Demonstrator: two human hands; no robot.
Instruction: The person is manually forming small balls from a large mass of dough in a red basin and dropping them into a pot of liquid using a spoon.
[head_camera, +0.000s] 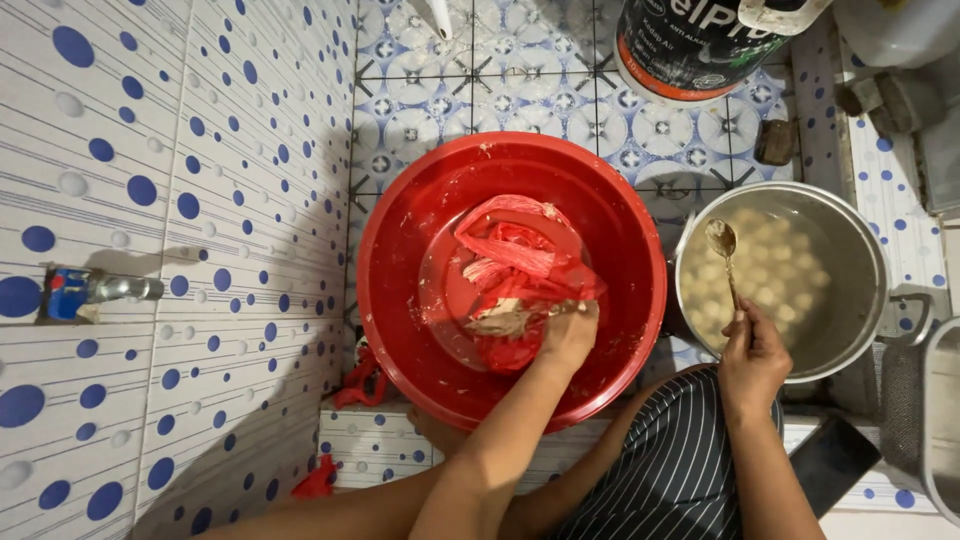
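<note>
Left hand (568, 335) is fisted, fingers curled shut on a lump of pale, sticky dough (505, 320) pressed against a crumpled red plastic bag (520, 265); dough sits just off the fingertips, smeared and fibrous. Both lie at the bottom of a round red plastic basin (400, 250), glossy, walls flecked with paste, directly around the grip. Right hand (752, 362) is closed in a pinch on the handle of a metal spoon (724, 250), bowl end up and coated in the same paste. Spoon reaches away from that grip over a round steel pot (860, 235), just right of the basin; pot holds cloudy liquid with many pale round balls (765, 265) under the surface. Below the right wrist: dark striped fabric (680, 470) over the person's lap. Beyond the basin, at the far edge: a dark cylindrical bucket (690, 45) with a white-and-orange label band around its base, standing on patterned blue-white floor tiles (520, 90). Left of the left hand, well apart: glazed white wall tile (150, 150) with blue dots, and a chrome tap (100, 290) with a blue handle. Red scraps (318, 480) lie on the ledge near the basin's near-left side.
</note>
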